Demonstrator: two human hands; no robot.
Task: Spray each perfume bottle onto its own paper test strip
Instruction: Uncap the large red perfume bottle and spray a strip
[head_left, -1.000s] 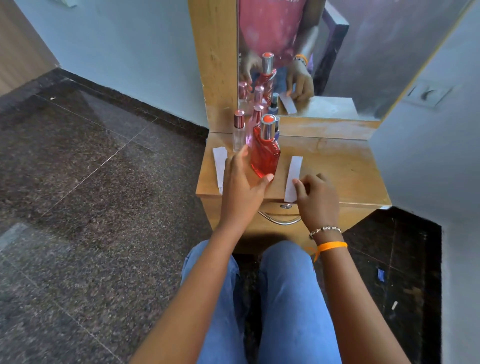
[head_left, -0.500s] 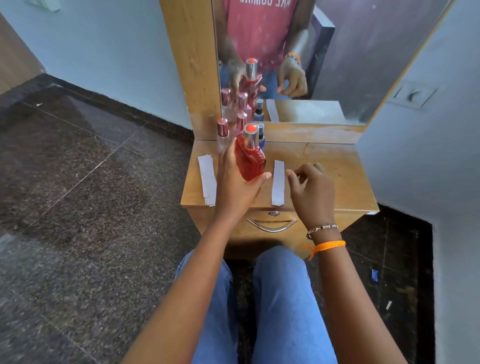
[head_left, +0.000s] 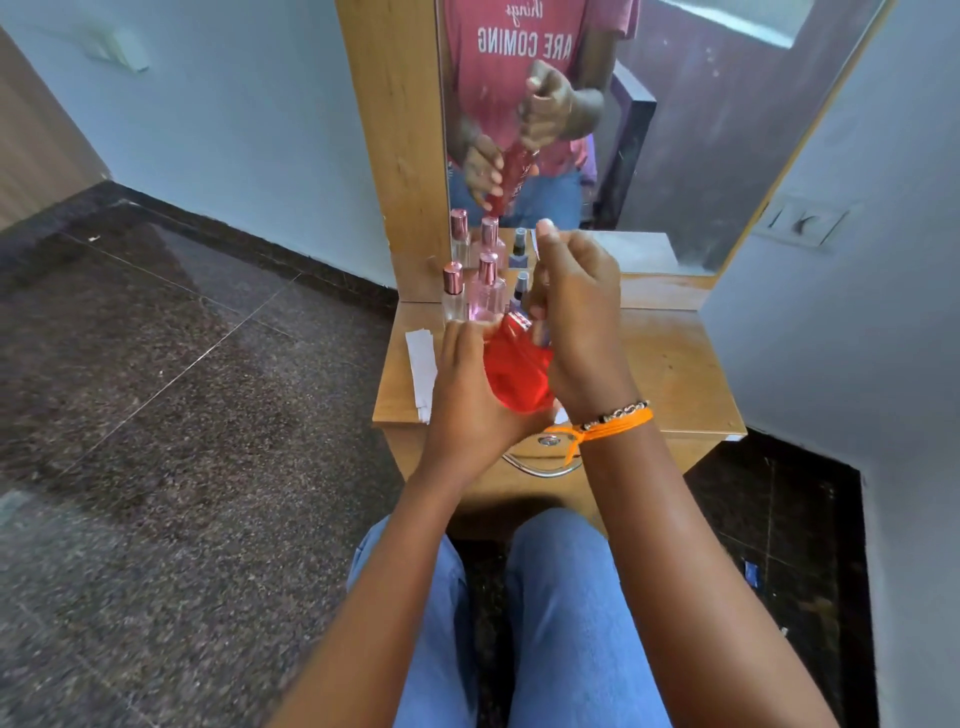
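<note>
The left hand (head_left: 470, 395) grips the red perfume bottle (head_left: 517, 371), lifted above the surface's (head_left: 670, 374) front edge. The right hand (head_left: 579, 322) curls round its cap. Paper strips (head_left: 422, 371) lie near the front-left corner.

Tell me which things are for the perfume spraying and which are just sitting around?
For the job:
- red bottle, held in the left hand
- right hand, at the bottle's top
- paper strips
- clear bottle, pink bottle and small dark bottle, waiting

Just there:
- mirror
- drawer handle
- wall switch
</note>
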